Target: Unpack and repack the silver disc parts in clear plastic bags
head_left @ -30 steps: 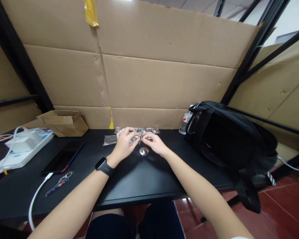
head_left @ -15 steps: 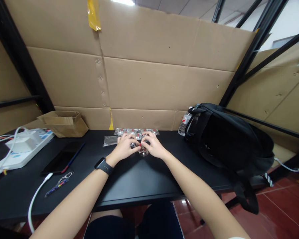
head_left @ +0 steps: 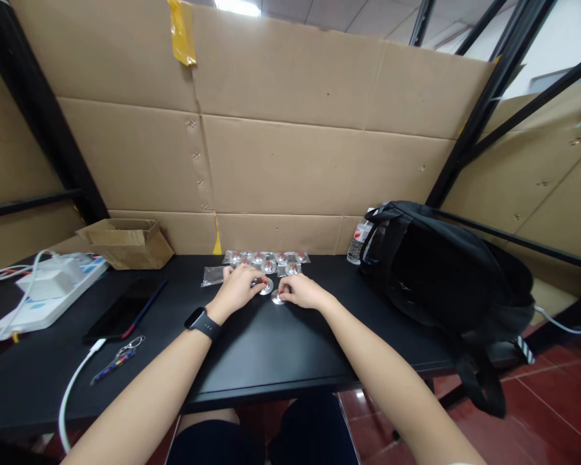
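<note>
Both my hands rest on the black table (head_left: 271, 349) near its back edge. My left hand (head_left: 236, 289), with a black watch on the wrist, has its fingertips on a small silver disc (head_left: 266, 287). My right hand (head_left: 301, 292) touches a second silver disc (head_left: 277, 298) just beside it. Behind my fingers lies a row of several small clear packets with silver and red parts (head_left: 267, 260). An empty-looking clear packet (head_left: 213, 276) lies to the left of my left hand.
A black backpack (head_left: 440, 271) and a water bottle (head_left: 356, 243) stand at the right. At the left are a cardboard box (head_left: 126, 242), a white power strip (head_left: 43, 290), a phone (head_left: 119, 311), a pen, keys (head_left: 116, 361) and a white cable. Cardboard panels (head_left: 290, 161) wall the back.
My hands came down from holding a packet together to the tabletop and moved slightly apart. Two silver discs now lie under my fingertips where one lay before.
</note>
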Demonstrator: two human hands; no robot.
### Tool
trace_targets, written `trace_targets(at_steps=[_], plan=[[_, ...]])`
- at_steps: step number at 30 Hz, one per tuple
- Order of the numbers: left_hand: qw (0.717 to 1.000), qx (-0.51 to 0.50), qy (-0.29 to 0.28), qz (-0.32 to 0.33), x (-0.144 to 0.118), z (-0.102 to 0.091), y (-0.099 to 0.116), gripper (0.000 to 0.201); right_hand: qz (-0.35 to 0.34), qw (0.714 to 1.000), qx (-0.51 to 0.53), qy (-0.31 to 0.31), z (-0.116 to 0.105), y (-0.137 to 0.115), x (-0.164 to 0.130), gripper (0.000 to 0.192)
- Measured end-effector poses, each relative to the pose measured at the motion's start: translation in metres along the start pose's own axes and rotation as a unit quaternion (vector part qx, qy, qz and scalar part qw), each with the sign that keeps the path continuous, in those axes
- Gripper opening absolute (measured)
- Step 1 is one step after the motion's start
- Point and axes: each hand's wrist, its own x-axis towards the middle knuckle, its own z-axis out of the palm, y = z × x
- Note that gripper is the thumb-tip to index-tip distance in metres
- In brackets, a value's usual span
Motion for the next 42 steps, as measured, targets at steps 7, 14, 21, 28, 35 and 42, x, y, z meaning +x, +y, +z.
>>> trace_targets(at_steps=[7, 14, 21, 28, 35, 42], plan=[[0.999, -0.01, 0.005, -0.04, 0.002, -0.001, 0.002, 0.012, 0.003, 0.992, 0.082, 0.091, -0.003, -0.007, 0.005, 0.007], [0.988, -0.125, 0.037, -0.076, 0.004, -0.003, 0.011, 0.017, 0.053, 0.944, 0.305, 0.115, 0.005, -0.016, 0.009, 0.022], [0.979, -0.191, 0.045, -0.064, 0.005, 0.002, 0.007, 0.021, 0.073, 0.847, 0.522, 0.064, 0.007, -0.025, 0.005, 0.041], [0.982, -0.184, 0.03, -0.035, 0.006, -0.008, -0.004, 0.025, 0.064, 0.826, 0.559, 0.028, 0.003, -0.024, 0.002, 0.046], [0.979, 0.106, -0.042, -0.17, -0.014, -0.046, -0.087, 0.04, 0.091, 0.806, 0.576, 0.101, -0.009, -0.019, 0.004, 0.048], [0.96, 0.127, -0.034, -0.246, -0.019, -0.054, -0.1, 0.016, 0.08, 0.824, 0.542, 0.141, -0.019, -0.015, 0.003, 0.053]])
